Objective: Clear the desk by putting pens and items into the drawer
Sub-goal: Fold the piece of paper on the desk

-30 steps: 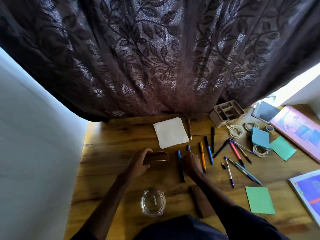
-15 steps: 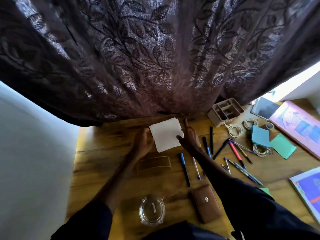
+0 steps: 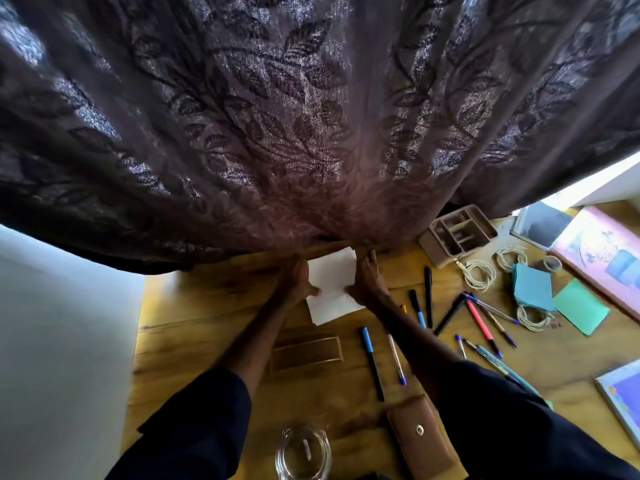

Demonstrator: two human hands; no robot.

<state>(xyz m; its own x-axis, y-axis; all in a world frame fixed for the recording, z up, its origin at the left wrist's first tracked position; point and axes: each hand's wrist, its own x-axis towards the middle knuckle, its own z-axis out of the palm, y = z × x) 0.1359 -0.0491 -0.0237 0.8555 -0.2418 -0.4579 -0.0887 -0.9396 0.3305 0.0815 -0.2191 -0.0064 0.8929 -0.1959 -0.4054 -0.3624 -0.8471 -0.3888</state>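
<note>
Flanking the paper (image 3: 331, 277) below the curtain (image 3: 311, 133), the left hand (image 3: 297, 278) and right hand (image 3: 370, 280) lie with fingers stretched along its side edges, thumbs resting on top. Pens (image 3: 373, 363) lie scattered on the desk (image 3: 207, 306), rightward, untouched.

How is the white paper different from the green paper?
The white paper lies by the curtain; the green paper lies far right. The left hand and right hand touch the white paper; no hand touches the green paper. Both lie flat on the desk.
</note>
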